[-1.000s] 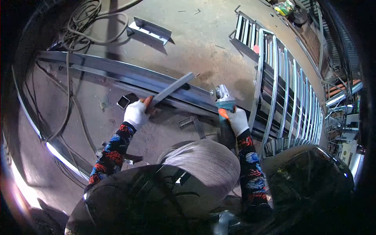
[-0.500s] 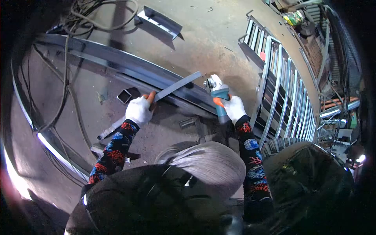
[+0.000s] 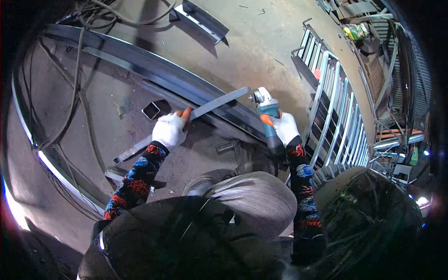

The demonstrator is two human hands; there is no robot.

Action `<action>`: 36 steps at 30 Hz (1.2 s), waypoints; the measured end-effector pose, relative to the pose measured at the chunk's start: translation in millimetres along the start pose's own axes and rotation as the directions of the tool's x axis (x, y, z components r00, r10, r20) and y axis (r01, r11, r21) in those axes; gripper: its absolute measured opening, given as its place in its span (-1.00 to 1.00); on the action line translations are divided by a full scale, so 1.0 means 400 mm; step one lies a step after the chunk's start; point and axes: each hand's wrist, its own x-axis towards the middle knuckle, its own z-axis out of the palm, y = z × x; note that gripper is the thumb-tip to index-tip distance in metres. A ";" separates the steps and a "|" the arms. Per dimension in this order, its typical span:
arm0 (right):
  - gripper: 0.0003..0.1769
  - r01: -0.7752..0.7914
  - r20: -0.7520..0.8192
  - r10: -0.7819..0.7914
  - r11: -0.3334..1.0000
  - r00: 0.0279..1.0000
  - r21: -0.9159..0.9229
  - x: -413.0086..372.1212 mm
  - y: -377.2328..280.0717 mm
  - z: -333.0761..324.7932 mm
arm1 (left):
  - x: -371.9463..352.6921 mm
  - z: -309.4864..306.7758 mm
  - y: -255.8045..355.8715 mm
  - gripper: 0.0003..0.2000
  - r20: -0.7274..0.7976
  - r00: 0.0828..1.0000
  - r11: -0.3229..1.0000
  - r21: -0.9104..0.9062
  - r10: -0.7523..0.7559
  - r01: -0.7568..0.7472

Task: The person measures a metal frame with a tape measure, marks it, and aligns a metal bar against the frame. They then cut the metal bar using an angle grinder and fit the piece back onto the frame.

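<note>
- The concrete floor fills most of your view, grey and scuffed.
- A welded metal grille lies flat on it to your right, its pale bars running side by side away from you.
- Long steel rails cross the floor in front of you, from the upper left down towards the grille.
- A tangle of cables sits at the upper left, and single strands trail down across the rails.
- The flat steel bar lies slantwise over the rails. Its near end is low at your left and its far end is raised towards the grinder.
- A steel angle offcut lies on the floor beyond the rails, well apart from your hands.
- The angle grinder has a teal body, and its disc end sits right at the far tip of the flat bar. Whether disc and bar touch cannot be told.
- Your left hand, in a white glove, is closed round the flat bar partway along it.
- Your right hand, also gloved, is wrapped round the grinder's body, just beside the grille's edge.
- A short square tube offcut lies on the floor just beside your left hand, open end up.
</note>
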 end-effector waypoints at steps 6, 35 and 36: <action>-0.74 0.016 0.011 -0.015 0.997 1.000 -0.071 -0.005 -0.025 -0.003 | 0.000 0.013 -0.007 -0.41 0.015 1.000 1.000 0.004 -0.012 0.012; -0.60 0.049 -0.044 -0.070 0.931 0.997 -0.361 0.010 -0.030 -0.008 | 0.003 0.013 0.002 -0.47 -0.038 0.999 1.000 -0.012 -0.009 0.009; -0.58 0.055 -0.040 -0.072 0.948 0.997 -0.312 0.005 -0.036 -0.008 | 0.002 0.014 0.003 -0.49 -0.064 0.998 1.000 -0.012 -0.002 0.001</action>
